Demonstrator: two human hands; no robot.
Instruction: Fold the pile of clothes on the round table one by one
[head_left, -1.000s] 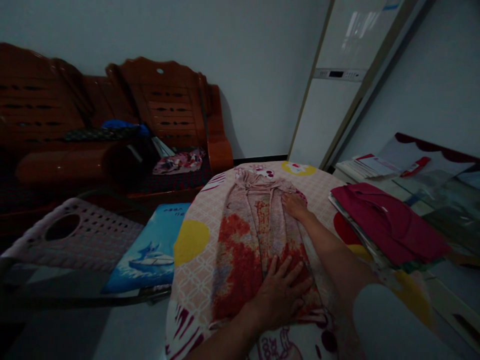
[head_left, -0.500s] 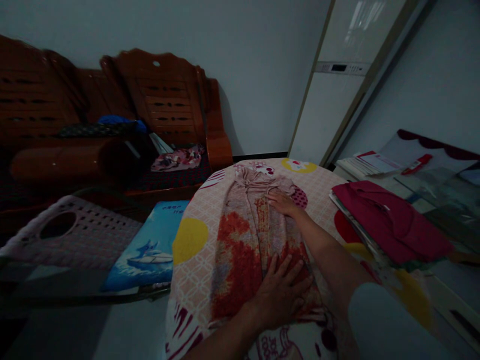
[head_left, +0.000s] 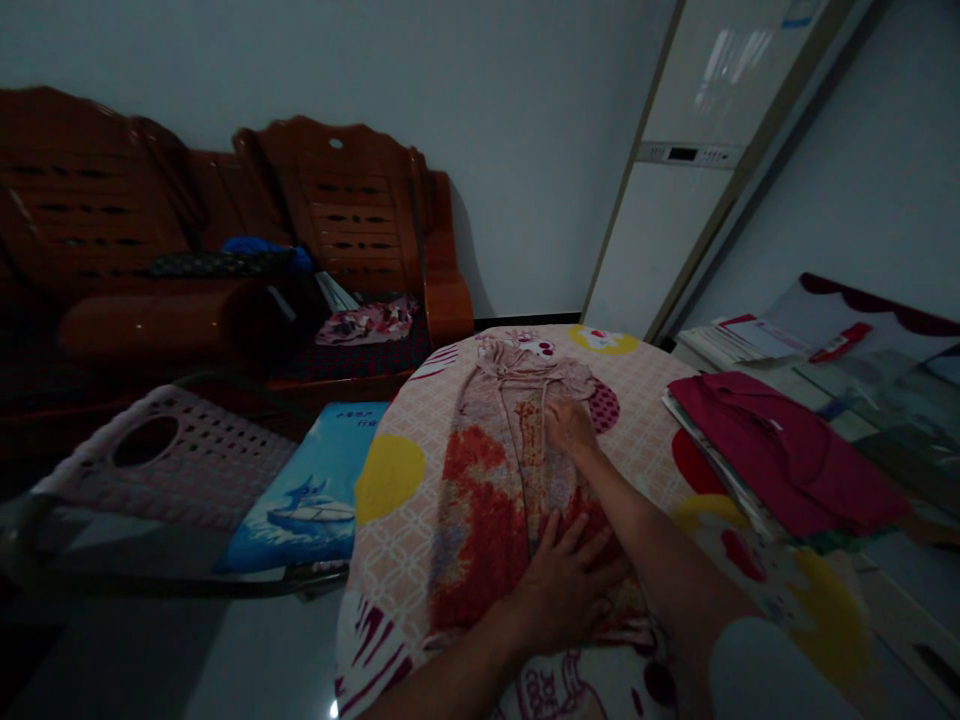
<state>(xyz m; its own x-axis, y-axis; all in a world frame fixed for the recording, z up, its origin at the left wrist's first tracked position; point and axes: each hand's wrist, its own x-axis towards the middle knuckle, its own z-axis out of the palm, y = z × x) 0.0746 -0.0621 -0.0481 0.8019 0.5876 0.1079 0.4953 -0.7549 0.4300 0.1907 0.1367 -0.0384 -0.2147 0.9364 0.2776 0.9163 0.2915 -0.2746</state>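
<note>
A long garment [head_left: 491, 470], pale with red and orange blotches, lies lengthwise on a surface covered by a pink patterned cloth [head_left: 390, 490] with yellow circles. My left hand [head_left: 566, 585] lies flat on the garment's near end, fingers spread. My right hand [head_left: 568, 425] reaches farther out and rests palm down on the garment's middle fold, fingers together and flat. Neither hand holds anything.
A folded dark red garment [head_left: 780, 450] lies on a stack at the right, with papers [head_left: 739, 338] behind it. Left of the cloth stand a blue picture board [head_left: 307, 495] and a pink perforated stool [head_left: 180, 460]. A wooden sofa [head_left: 225, 260] with clothes stands behind; a white air conditioner unit [head_left: 667, 200] is in the corner.
My right hand has slid from the garment's right edge inward and nearer to me along the middle fold. My left hand has stayed pressed on the near end.
</note>
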